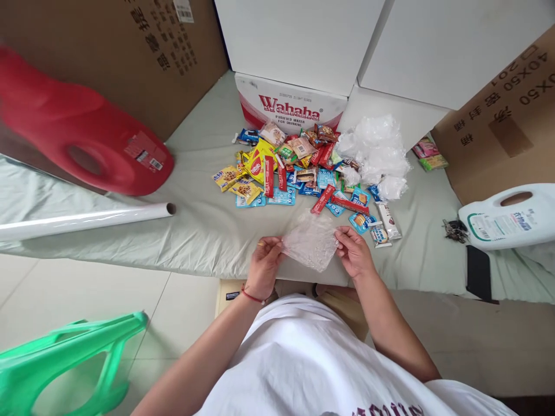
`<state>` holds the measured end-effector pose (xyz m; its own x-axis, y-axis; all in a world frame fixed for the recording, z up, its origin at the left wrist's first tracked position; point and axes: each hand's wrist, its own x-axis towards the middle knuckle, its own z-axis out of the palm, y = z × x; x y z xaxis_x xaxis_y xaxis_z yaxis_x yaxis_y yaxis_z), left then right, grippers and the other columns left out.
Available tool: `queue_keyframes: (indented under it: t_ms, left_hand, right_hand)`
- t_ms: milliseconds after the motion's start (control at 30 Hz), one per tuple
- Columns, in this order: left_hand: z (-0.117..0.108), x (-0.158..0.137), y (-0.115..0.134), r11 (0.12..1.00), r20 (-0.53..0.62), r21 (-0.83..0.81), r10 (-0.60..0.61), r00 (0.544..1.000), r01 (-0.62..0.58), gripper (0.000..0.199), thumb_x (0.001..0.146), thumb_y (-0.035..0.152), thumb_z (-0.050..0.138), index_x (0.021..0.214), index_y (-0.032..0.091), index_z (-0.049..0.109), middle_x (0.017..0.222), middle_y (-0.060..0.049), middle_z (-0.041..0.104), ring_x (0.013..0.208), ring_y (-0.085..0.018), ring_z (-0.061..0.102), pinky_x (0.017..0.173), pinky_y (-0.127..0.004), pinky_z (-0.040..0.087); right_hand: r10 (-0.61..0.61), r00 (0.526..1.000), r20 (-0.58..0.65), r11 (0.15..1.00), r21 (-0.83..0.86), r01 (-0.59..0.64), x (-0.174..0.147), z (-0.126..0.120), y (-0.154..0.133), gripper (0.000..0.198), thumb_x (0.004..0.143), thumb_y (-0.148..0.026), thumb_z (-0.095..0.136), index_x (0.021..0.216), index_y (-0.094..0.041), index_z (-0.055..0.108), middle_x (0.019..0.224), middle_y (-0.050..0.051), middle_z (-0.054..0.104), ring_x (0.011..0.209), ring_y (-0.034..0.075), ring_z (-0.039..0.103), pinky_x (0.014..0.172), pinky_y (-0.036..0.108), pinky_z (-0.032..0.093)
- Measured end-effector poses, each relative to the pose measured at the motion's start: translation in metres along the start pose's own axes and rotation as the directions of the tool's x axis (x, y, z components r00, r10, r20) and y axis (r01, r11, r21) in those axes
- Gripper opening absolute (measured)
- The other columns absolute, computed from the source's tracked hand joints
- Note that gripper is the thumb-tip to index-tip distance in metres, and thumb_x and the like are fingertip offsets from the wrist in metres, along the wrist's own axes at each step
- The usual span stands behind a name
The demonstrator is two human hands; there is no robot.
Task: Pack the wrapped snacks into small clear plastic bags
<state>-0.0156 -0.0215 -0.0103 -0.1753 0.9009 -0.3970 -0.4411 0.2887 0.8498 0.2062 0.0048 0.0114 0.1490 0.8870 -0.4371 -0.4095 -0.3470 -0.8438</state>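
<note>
A clear plastic bag (311,241) is stretched between my two hands above the front edge of the cloth-covered surface. My left hand (265,266) pinches its left side, and my right hand (354,252) pinches its right side. Just beyond the bag lies a heap of small wrapped snacks, among them a yellow packet (259,162), red stick packets (323,199) and blue packets (359,222). Beside the heap, to the right, sits a pile of crumpled clear plastic bags (377,147). A white wrapped bar (389,221) lies near my right hand.
A Wahaha carton (290,107) stands behind the snacks. On the left are a red detergent bottle (87,133) and a white roll (87,221); a green plastic stool (73,364) is on the floor. A white bottle (511,216) and black phone-like object (478,271) lie right.
</note>
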Motion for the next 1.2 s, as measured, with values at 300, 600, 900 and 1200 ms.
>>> queue_keyframes:
  t_ms: [300,600,900,1200]
  left_hand:
    - [0.031,-0.024,-0.009,0.624,0.424,0.517,0.408,0.809,-0.586,0.035,0.076,0.037,0.084,0.105,0.023,0.068,0.109,-0.01,0.066,0.101,-0.027,0.062,0.089,-0.04,0.051]
    - [0.046,0.001,-0.039,0.558,0.549,0.522,0.359,0.755,-0.645,0.009,0.092,0.031,0.067,0.094,0.025,0.073,0.097,-0.009,0.069,0.097,-0.027,0.062,0.088,-0.043,0.049]
    - [0.039,-0.001,-0.024,0.652,0.476,0.489,0.356,0.804,-0.579,0.013,0.095,0.031,0.057,0.088,0.024,0.065,0.091,-0.006,0.068,0.09,-0.023,0.061,0.086,-0.036,0.047]
    - [-0.047,0.009,0.012,0.804,-0.17,0.576,0.294,0.941,-0.147,0.02,0.088,0.043,0.065,0.087,0.024,0.058,0.065,0.004,0.058,0.056,-0.015,0.049,0.056,-0.026,0.037]
  right_hand:
    - [0.063,0.997,0.034,0.997,0.043,-0.064,-0.024,0.013,0.024,0.052,0.058,-0.052,0.095,0.081,-0.023,0.058,0.074,-0.004,0.061,0.061,0.012,0.062,0.049,0.022,0.052]
    - [0.031,0.999,-0.019,0.992,-0.123,-0.033,-0.019,-0.002,0.033,0.052,0.058,-0.061,0.091,0.074,-0.021,0.061,0.064,-0.005,0.055,0.056,0.01,0.055,0.047,0.021,0.049]
    - [0.002,0.999,-0.04,0.983,-0.183,-0.009,-0.011,-0.003,0.034,0.048,0.061,-0.056,0.089,0.081,-0.02,0.064,0.064,-0.005,0.057,0.051,0.008,0.048,0.037,0.017,0.034]
    - [-0.055,0.994,-0.1,0.975,-0.221,0.031,-0.02,-0.033,0.028,0.042,0.065,-0.053,0.087,0.08,-0.022,0.064,0.062,-0.006,0.054,0.049,0.008,0.044,0.038,0.018,0.03]
